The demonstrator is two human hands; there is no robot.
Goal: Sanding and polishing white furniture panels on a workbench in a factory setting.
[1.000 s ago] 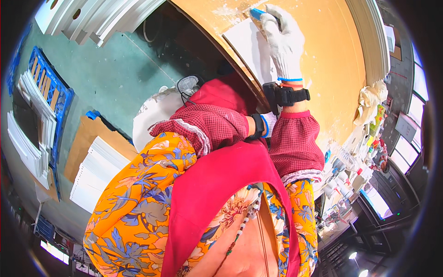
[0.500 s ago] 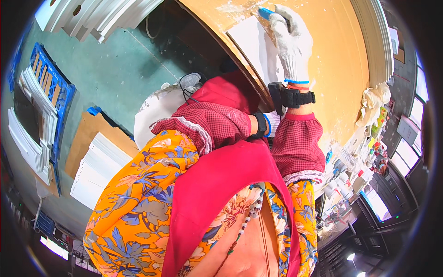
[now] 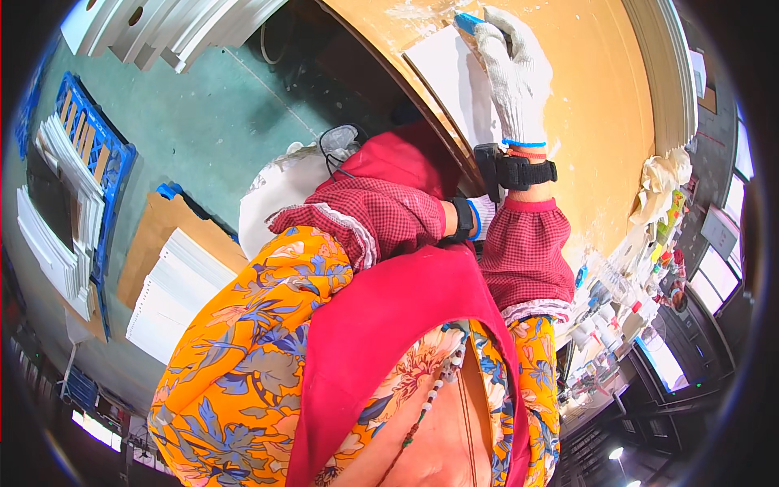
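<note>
No lettering or numbers legible, pale sign-like panel (image 3: 720,230) at the far right too small to read, yellow-green packet (image 3: 673,209) at the right likewise unreadable, any print there blurred beyond telling

Bright centre, dark strongly curved fisheye rim

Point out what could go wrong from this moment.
The white panel lies close along the edge of the table, so a sideways push might slide it off. The right hand holds a blue piece near the panel's far end; a slip could mark the surface. The left hand is mostly hidden, so a poor grip might go unnoticed.
</note>
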